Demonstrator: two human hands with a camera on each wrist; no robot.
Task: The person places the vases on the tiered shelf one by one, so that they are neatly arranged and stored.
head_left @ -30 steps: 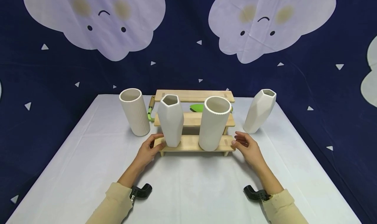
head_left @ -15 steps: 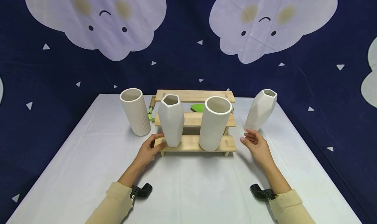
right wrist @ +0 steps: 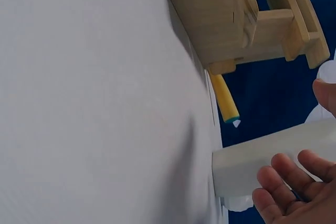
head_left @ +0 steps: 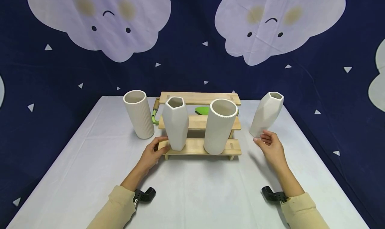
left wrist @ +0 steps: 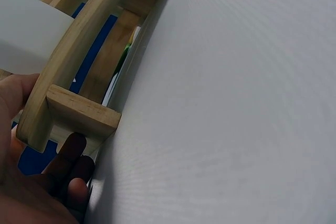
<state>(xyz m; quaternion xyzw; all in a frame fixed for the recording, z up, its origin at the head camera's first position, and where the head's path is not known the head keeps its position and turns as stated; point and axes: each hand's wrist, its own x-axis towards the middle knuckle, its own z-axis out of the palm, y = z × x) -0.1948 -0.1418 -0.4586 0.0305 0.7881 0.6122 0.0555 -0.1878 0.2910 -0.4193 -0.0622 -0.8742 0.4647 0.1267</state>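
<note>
My left hand (head_left: 150,155) holds the left end of a three-tier wooden plant stand (head_left: 194,147), thumb on top of the lowest shelf. In the left wrist view, the left fingers (left wrist: 71,150) curl beneath the shelf end. That shelf bears a white faceted vase (head_left: 175,127) at its left and a white ribbed vase (head_left: 219,132) at its right. To the right of the stand, my right hand (head_left: 273,152) is beside the base of another faceted vase (head_left: 264,115). Its fingers are loosely bent with nothing in them; whether they touch the vase I cannot tell.
Left of the stand, a second ribbed vase (head_left: 139,118) stands on the white-covered table (head_left: 192,195). A green tool with a wooden handle (head_left: 156,104) and a green blade (head_left: 202,110) lie behind the shelves. A dark blue cloud-patterned cloth (head_left: 186,68) hangs at the back.
My right hand has left the right end of the stand and moved right, to the faceted vase there. The left hand keeps its hold, and the vases have not moved.
</note>
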